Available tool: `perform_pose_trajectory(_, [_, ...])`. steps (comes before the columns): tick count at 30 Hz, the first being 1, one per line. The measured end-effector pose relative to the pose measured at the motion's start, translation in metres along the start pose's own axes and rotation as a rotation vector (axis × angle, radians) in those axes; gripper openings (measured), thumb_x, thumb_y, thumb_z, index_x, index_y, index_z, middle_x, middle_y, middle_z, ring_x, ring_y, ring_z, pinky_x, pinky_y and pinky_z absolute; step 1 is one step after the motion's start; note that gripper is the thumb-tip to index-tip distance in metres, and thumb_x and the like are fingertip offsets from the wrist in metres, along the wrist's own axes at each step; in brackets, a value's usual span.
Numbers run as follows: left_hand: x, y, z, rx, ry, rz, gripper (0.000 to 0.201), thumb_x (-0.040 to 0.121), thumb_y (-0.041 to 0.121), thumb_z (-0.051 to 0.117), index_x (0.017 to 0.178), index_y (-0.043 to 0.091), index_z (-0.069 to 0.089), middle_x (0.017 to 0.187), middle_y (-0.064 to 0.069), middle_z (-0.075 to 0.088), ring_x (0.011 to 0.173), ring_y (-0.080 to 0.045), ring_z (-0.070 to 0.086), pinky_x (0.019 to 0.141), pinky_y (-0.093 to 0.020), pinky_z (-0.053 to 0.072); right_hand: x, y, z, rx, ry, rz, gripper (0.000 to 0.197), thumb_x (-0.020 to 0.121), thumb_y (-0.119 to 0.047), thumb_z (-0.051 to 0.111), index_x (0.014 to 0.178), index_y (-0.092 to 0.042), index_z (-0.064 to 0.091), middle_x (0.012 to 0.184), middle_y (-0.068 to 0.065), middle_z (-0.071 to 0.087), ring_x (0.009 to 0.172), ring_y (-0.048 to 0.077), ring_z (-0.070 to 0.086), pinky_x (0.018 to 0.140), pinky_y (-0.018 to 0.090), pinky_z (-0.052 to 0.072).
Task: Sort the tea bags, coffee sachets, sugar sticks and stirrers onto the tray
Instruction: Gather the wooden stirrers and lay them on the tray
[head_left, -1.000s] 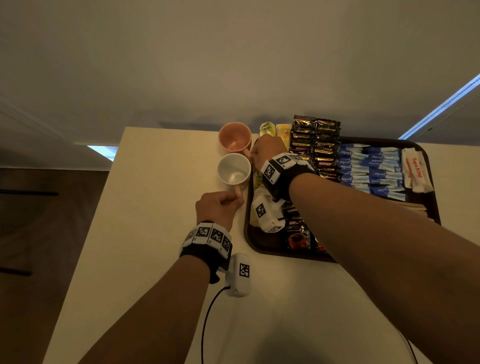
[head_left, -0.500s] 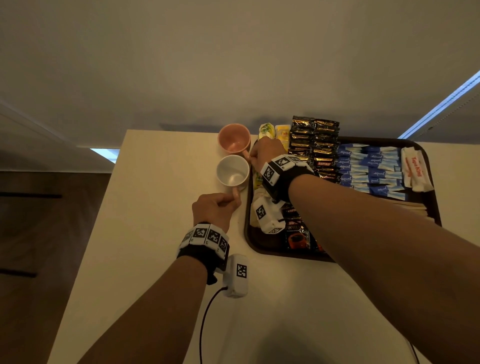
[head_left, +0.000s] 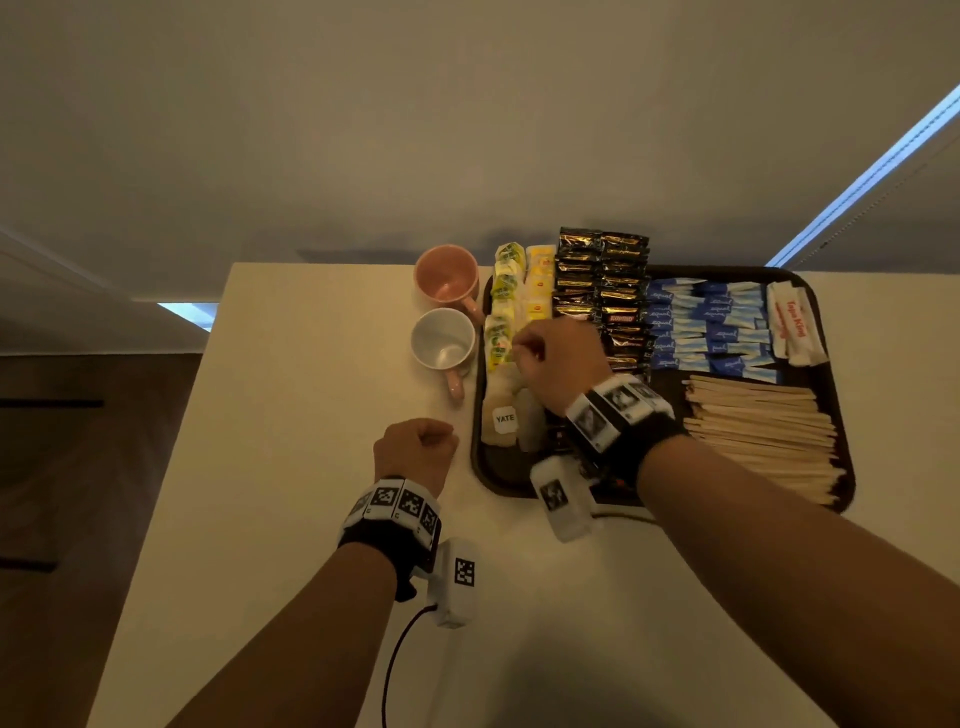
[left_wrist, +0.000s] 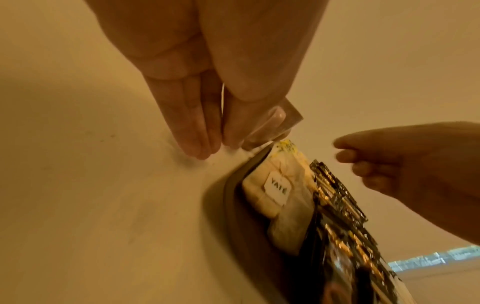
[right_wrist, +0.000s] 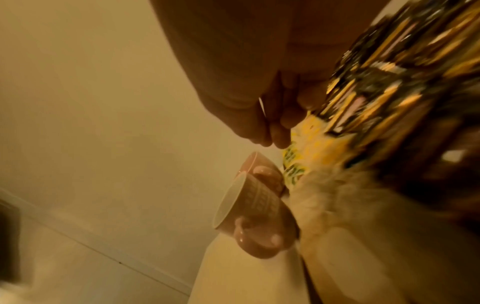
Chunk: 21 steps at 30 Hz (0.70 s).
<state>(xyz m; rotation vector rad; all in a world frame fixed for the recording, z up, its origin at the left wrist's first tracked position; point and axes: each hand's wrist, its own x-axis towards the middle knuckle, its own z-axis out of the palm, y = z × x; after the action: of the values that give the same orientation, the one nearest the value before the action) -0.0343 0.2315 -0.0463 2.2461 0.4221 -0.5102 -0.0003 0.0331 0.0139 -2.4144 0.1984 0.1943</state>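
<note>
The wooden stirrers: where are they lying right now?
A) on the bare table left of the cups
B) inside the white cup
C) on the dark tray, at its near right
C: the wooden stirrers lie stacked on the dark tray, below the blue sachets.

On your dark tray (head_left: 826, 322): tea bags (head_left: 506, 306) left, black coffee sachets (head_left: 602, 280), blue sugar sticks (head_left: 706, 327), wooden stirrers (head_left: 763, 436) in rows.
</note>
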Motion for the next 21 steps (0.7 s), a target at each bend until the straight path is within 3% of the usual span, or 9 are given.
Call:
perform_pose_trajectory(4, [-0.013, -0.017, 0.019, 0.005, -0.057, -0.030, 0.012, 0.087, 0.021, 0.070, 0.096, 0.024, 0.076, 0.089, -0.004, 0.076, 0.087, -0.022, 0.072, 0.090, -0.039, 0.057, -0.071, 0.046, -0.030, 0.008, 0.103, 0.030, 0.014, 0.092, -0.016, 0.063, 0.101, -0.013, 0.073, 0.091, -0.001, 0.070, 0.079, 0.008, 0.058, 0.079, 0.021, 0.048])
perform_pose_trajectory(6, [-0.017, -0.020, 0.027, -0.044, -0.087, -0.047, 0.013, 0.081, 0.025, 0.067, 0.090, 0.032, 0.071, 0.091, -0.005, 0.076, 0.087, -0.025, 0.072, 0.089, -0.042, 0.058, -0.101, 0.084, -0.042, -0.032, 0.202, 0.136, 0.016, 0.090, -0.014, 0.064, 0.104, -0.010, 0.071, 0.095, 0.003, 0.069, 0.082, 0.011, 0.058, 0.080, 0.026, 0.049])
perform_pose_trajectory(8, [-0.020, -0.018, 0.034, -0.086, -0.100, -0.068, 0.018, 0.073, 0.029, 0.061, 0.088, 0.036, 0.068, 0.097, -0.007, 0.075, 0.089, -0.029, 0.072, 0.090, -0.044, 0.058, -0.130, 0.123, -0.054, -0.062, 0.324, 0.251, 0.020, 0.087, -0.011, 0.067, 0.106, -0.006, 0.070, 0.101, 0.010, 0.068, 0.092, 0.022, 0.061, 0.086, 0.035, 0.049])
perform_pose_trajectory(11, [-0.030, -0.007, 0.036, -0.075, -0.069, -0.052, 0.031, 0.086, 0.012, 0.061, 0.116, 0.019, 0.069, 0.115, -0.009, 0.071, 0.101, -0.029, 0.068, 0.096, -0.042, 0.054, -0.162, 0.176, -0.070, -0.087, 0.416, 0.410, 0.027, 0.085, -0.011, 0.067, 0.110, -0.001, 0.065, 0.111, 0.020, 0.063, 0.108, 0.039, 0.057, 0.097, 0.045, 0.043])
perform_pose_trajectory(13, [-0.037, 0.000, 0.036, -0.050, -0.045, -0.033, 0.038, 0.089, 0.006, 0.061, 0.126, 0.011, 0.066, 0.122, -0.008, 0.067, 0.114, -0.029, 0.061, 0.104, -0.041, 0.047, -0.173, 0.199, -0.082, -0.063, 0.388, 0.577, 0.037, 0.090, -0.021, 0.061, 0.122, -0.003, 0.057, 0.124, 0.022, 0.056, 0.119, 0.040, 0.050, 0.104, 0.047, 0.038])
perform_pose_trajectory(15, [-0.041, 0.006, 0.037, -0.061, -0.029, -0.083, 0.041, 0.086, 0.011, 0.064, 0.128, 0.009, 0.065, 0.125, -0.007, 0.065, 0.119, -0.029, 0.058, 0.108, -0.040, 0.044, -0.180, 0.211, -0.093, 0.007, 0.322, 0.770, 0.059, 0.095, -0.031, 0.056, 0.143, -0.001, 0.038, 0.145, 0.021, 0.041, 0.135, 0.037, 0.037, 0.112, 0.042, 0.029])
perform_pose_trajectory(17, [-0.038, 0.008, 0.039, -0.135, -0.024, -0.191, 0.044, 0.078, 0.017, 0.065, 0.121, 0.011, 0.069, 0.120, -0.008, 0.068, 0.110, -0.032, 0.064, 0.103, -0.043, 0.049, -0.182, 0.214, -0.097, 0.105, 0.252, 0.860, 0.068, 0.098, -0.038, 0.051, 0.150, -0.002, 0.026, 0.153, 0.018, 0.033, 0.140, 0.034, 0.033, 0.113, 0.038, 0.027])
perform_pose_trajectory(18, [-0.034, 0.006, 0.040, -0.172, -0.032, -0.233, 0.039, 0.075, 0.017, 0.064, 0.113, 0.013, 0.074, 0.112, -0.010, 0.071, 0.102, -0.032, 0.066, 0.099, -0.045, 0.053, -0.182, 0.215, -0.097, 0.134, 0.215, 0.878, 0.066, 0.099, -0.041, 0.048, 0.150, -0.004, 0.028, 0.153, 0.017, 0.035, 0.138, 0.033, 0.036, 0.112, 0.038, 0.029])
perform_pose_trajectory(21, [-0.007, -0.012, 0.047, -0.216, -0.036, -0.297, 0.020, 0.058, 0.022, 0.063, 0.071, 0.022, 0.078, 0.094, -0.011, 0.075, 0.094, -0.035, 0.069, 0.093, -0.049, 0.055, -0.179, 0.218, -0.093, 0.163, 0.191, 0.855, 0.043, 0.098, -0.042, 0.045, 0.123, -0.008, 0.054, 0.129, 0.017, 0.058, 0.115, 0.035, 0.055, 0.092, 0.037, 0.041])
